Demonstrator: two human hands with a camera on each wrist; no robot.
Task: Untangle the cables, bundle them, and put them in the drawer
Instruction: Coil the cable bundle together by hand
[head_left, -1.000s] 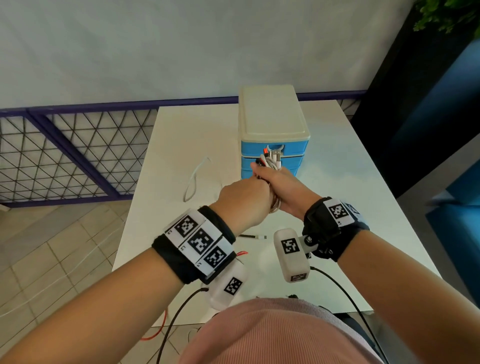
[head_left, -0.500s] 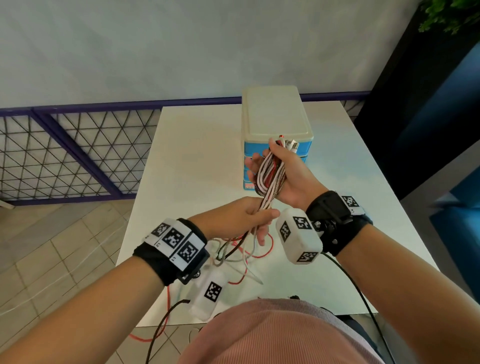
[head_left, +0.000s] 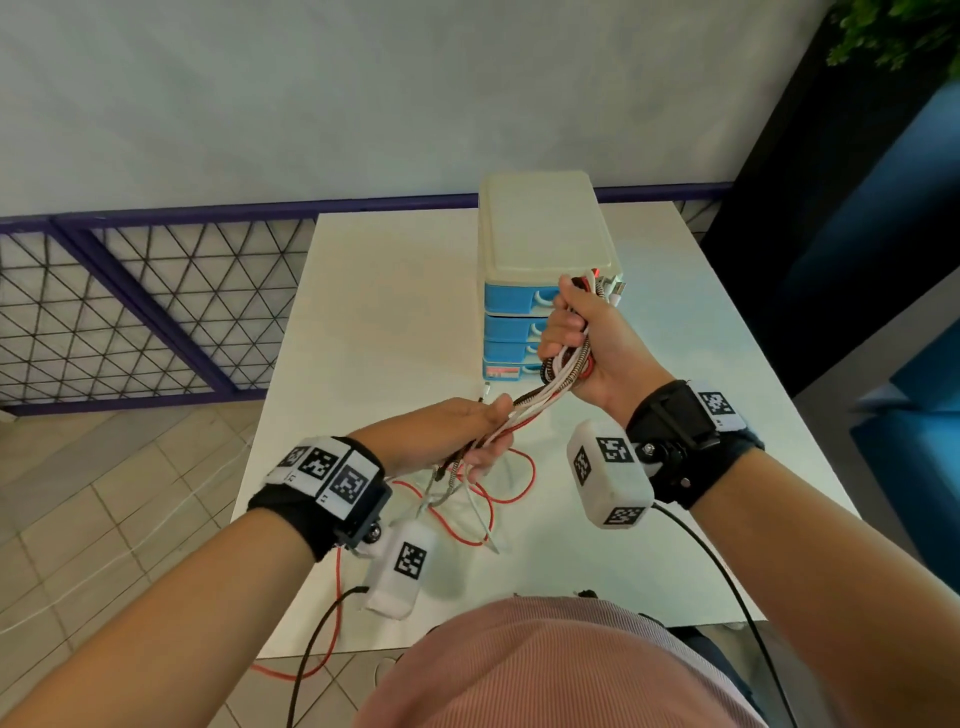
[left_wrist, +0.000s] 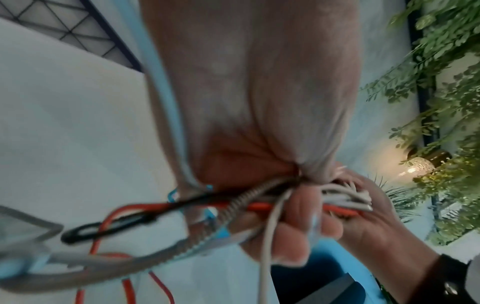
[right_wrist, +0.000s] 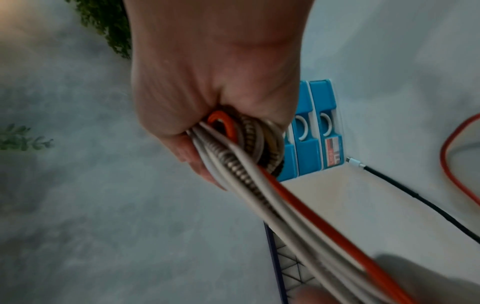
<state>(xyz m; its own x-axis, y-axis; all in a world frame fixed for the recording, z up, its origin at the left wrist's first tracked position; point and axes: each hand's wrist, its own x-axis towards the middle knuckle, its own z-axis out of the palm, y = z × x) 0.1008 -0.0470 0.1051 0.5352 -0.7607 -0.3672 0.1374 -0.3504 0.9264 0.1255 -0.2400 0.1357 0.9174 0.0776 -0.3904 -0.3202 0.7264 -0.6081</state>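
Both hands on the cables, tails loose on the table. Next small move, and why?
Probably fold the next length up: the left hand carries the strands it grips toward the looped bundle of white, red and braided cables in the right hand. Red and white tails lie slack on the white table, so bundling looks unfinished.

I see smooth plastic cables (head_left: 558, 387), one braided (right_wrist: 235, 164); glossy blue plastic drawer unit (head_left: 511, 306) with matt cream top; smooth matt white table (head_left: 395, 312); ribbed pink cloth shirt (head_left: 545, 670).

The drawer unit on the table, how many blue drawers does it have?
4, stacked in the drawer unit: top drawer, second, third, bottom. The right hand covers their right sides.
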